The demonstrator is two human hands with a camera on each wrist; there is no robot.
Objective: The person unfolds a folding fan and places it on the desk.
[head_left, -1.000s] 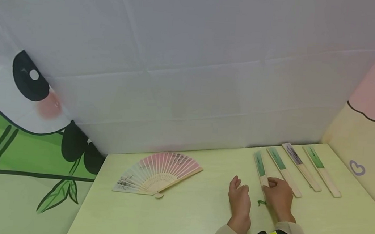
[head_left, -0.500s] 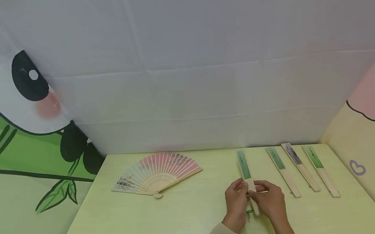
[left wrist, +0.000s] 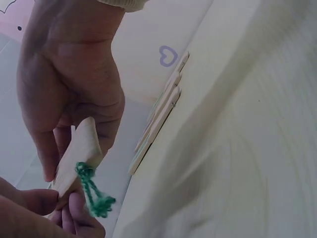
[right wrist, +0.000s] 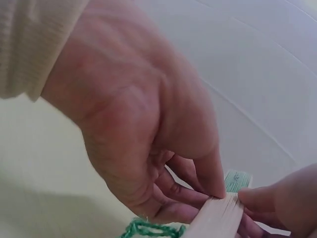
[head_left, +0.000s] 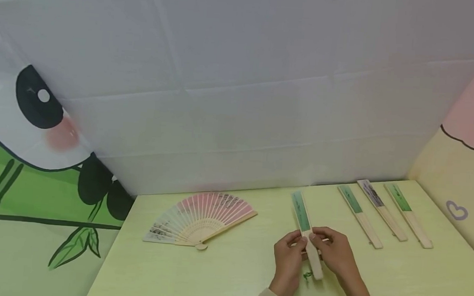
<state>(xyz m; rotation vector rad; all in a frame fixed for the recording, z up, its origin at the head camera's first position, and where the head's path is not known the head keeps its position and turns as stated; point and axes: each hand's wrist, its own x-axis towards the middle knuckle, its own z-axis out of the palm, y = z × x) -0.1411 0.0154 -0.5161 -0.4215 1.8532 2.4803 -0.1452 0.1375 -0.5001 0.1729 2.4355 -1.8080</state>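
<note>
A folded fan (head_left: 313,259) with a green upper part and pale wooden ribs is held between both hands above the table. My left hand (head_left: 287,261) pinches it from the left side, thumb on top. From the right, my right hand (head_left: 334,253) pinches the same fan near its middle, thumb and fingers on either face. A green knotted tassel (left wrist: 94,191) hangs from the fan's lower end in the left wrist view. In the right wrist view the ribs (right wrist: 218,218) lie stacked together, with both thumbs on them.
To the left lies a spread fan (head_left: 203,219), pink and pale with dark drawings. At the right, a green folded fan (head_left: 360,216), a grey-printed one (head_left: 381,208) and another green one (head_left: 409,215) lie in a row on the yellowish table (head_left: 170,281), near the white back wall.
My right hand lifted the leftmost folded fan out of the row and brought it leftward. My left hand, free at first, took hold of it too. Both then shifted slightly left.
</note>
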